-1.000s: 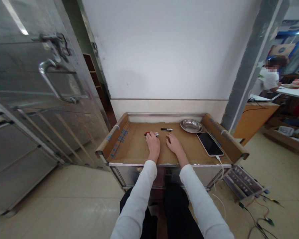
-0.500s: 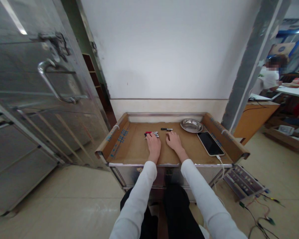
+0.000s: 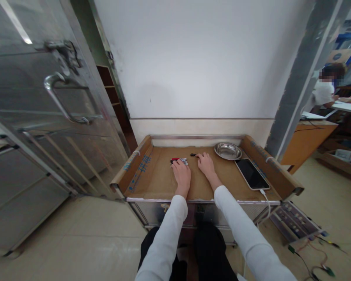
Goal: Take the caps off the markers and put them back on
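Observation:
On the cardboard-lined top of a cart point(image 3: 160, 183), a small group of markers point(image 3: 179, 160), red and black with white parts, lies side by side. My left hand point(image 3: 181, 175) rests over their near side, fingers spread and touching them, covering part of the group. To the right, the fingers of my right hand point(image 3: 206, 164) are closed on a single black marker point(image 3: 193, 155). Only its dark end shows to the left of the fingertips; my hand hides the rest.
Right of my right hand stands a round metal dish point(image 3: 228, 151). In front of it lies a phone point(image 3: 252, 174) with a white cable point(image 3: 266, 199) running off the cart's edge. Raised cardboard sides flank the top. A metal door point(image 3: 46, 117) is at left; a person point(image 3: 324, 89) sits far right.
My right hand has moved forward onto the black marker, covering its white part. My left hand stays at the group of markers. The view has shifted slightly.

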A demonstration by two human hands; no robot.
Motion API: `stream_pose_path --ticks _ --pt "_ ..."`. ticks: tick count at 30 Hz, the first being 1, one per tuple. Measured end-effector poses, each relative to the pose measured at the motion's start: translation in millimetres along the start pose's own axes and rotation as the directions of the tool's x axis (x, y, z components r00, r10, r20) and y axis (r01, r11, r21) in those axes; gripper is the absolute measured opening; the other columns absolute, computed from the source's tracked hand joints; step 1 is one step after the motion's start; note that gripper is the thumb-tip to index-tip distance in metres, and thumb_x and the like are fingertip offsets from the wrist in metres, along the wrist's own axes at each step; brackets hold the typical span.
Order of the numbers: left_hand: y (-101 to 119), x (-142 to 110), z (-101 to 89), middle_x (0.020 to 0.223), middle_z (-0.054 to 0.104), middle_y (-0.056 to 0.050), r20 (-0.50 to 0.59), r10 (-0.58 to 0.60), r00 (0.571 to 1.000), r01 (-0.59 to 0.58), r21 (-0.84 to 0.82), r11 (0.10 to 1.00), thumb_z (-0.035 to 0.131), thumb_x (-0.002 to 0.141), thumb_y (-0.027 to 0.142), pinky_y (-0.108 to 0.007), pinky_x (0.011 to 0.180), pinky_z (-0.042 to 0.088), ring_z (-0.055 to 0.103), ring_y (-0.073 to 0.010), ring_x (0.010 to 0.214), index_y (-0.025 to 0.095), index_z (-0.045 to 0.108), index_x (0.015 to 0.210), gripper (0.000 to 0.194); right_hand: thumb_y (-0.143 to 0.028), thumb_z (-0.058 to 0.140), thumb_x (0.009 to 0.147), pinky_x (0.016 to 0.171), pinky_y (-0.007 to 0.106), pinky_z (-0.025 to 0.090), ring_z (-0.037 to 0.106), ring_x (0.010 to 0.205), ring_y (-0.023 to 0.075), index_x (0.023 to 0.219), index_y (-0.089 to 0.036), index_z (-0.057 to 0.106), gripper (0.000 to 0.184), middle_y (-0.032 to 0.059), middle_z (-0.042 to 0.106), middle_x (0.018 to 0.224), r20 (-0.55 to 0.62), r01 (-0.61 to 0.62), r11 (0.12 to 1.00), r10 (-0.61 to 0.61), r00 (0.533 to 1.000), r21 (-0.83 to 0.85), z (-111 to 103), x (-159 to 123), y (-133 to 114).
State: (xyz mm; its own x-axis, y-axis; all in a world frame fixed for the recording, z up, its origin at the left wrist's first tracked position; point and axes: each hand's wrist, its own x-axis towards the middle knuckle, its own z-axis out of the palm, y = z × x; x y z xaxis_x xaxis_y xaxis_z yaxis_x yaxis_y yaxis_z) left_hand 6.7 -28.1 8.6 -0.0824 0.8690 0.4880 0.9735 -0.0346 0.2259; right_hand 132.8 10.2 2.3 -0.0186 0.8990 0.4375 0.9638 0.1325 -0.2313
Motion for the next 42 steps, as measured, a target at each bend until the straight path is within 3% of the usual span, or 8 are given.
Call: stream_pose_path --ticks 9,15,22,31,42 --pt "0 -1 -2.5 0.101 0.056 -0.02 0.01 -0.042 0.999 0.042 -0.018 0.999 0.034 0.087 0.013 -0.046 0.09 0.038 0.049 -0.0315 0.104 0.004 0.054 0.101 0.026 -0.014 0.044 0.087 0.087 0.032 0.035 0.051 0.1 0.0218 0.104 -0.02 0.063 0.027 0.0099 0.058 0.106 0.014 0.047 0.999 -0.047 0.999 -0.021 -7 -9 -2" --pt "1 0 1.4 0.099 0.057 -0.016 -0.098 -0.046 0.994 0.042 -0.05 0.998 0.04 0.084 0.017 -0.042 0.086 0.041 0.051 -0.0284 0.098 0.009 0.054 0.098 0.02 -0.013 0.046 0.084 0.087 0.033 0.036 0.049 0.103 0.023 0.115 -0.019 0.059 0.034 0.0118 0.057 0.11 -0.042 -0.059 0.997 0.057 0.997 -0.044 -5 -14 2" --pt "10 4 7.7 0.105 0.059 -0.016 0.024 0.259 0.965 -0.258 -0.045 0.965 0.043 0.087 0.019 -0.043 0.09 0.041 0.05 -0.03 0.106 0.013 0.058 0.096 0.019 -0.015 0.045 0.085 0.086 0.034 0.035 0.049 0.1 0.0234 0.11 -0.017 0.06 0.029 0.0131 0.058 0.109 -0.047 -0.102 0.99 0.098 0.994 -0.093 0 -15 3" --pt "20 18 19.9 0.101 0.062 -0.015 0.07 0.35 0.934 -0.347 -0.044 0.937 0.036 0.091 0.015 -0.042 0.09 0.039 0.051 -0.0285 0.103 0.012 0.06 0.099 0.025 -0.02 0.044 0.089 0.082 0.035 0.034 0.05 0.096 0.024 0.101 -0.014 0.059 0.021 0.0135 0.06 0.103 -0.06 -0.113 0.983 0.106 0.993 -0.145 -3 -26 2" --pt "18 18 20.3 0.103 0.063 -0.012 0.089 0.347 0.934 -0.342 -0.067 0.937 0.044 0.092 0.025 -0.041 0.091 0.038 0.052 -0.0276 0.103 0.015 0.061 0.098 0.02 -0.024 0.043 0.093 0.082 0.033 0.032 0.05 0.097 0.0232 0.101 -0.016 0.059 0.02 0.0115 0.06 0.104 -0.027 -0.132 0.986 0.13 0.991 -0.105 -10 -30 1"
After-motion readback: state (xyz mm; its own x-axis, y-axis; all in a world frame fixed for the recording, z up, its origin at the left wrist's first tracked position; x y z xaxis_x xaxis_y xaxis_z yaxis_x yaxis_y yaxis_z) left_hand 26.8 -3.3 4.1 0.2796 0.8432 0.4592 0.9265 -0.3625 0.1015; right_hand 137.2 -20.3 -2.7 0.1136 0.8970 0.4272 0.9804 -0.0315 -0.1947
